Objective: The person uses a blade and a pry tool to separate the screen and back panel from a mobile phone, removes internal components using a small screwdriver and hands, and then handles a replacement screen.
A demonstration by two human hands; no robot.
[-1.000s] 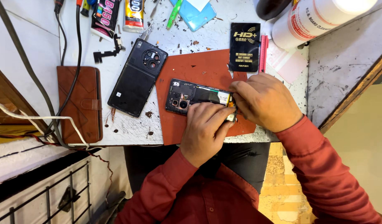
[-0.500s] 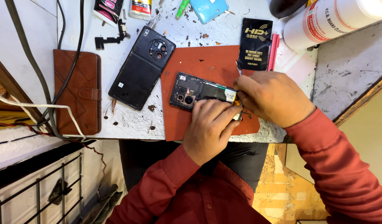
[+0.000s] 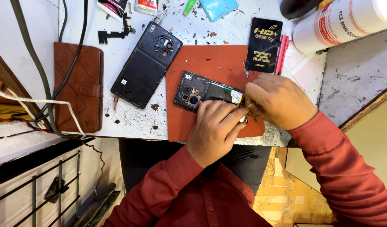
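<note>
Landmark: red work mat (image 3: 210, 63), lying on the scuffed white bench top (image 3: 130, 122) near its front edge.

- Opened phone (image 3: 202, 92): back removed, camera modules and internals exposed, lying flat across the mat's middle, presumably so small parts stay on the mat.
- Left hand (image 3: 214, 130): on the mat's front portion, palm down, fingers curled over the phone's near edge, pressing it steady. It holds nothing else that shows.
- Right hand (image 3: 279, 101): at the mat's right edge, fingers pinched closed at the phone's right end. A small metal tip shows just below the fingertips; what tool it belongs to cannot be told.
- Black back cover (image 3: 145, 65): just left of the mat, set aside at an angle, with round camera cut-outs.
- Brown wallet case (image 3: 78, 86): farther left of the mat, closed.
- Black sachet (image 3: 264, 44): overlapping the mat's far right corner.
- White bottle (image 3: 349, 19): beyond the mat's far right, on its side.
- Dark cables (image 3: 71, 50): left of the mat, trailing over the case.
</note>
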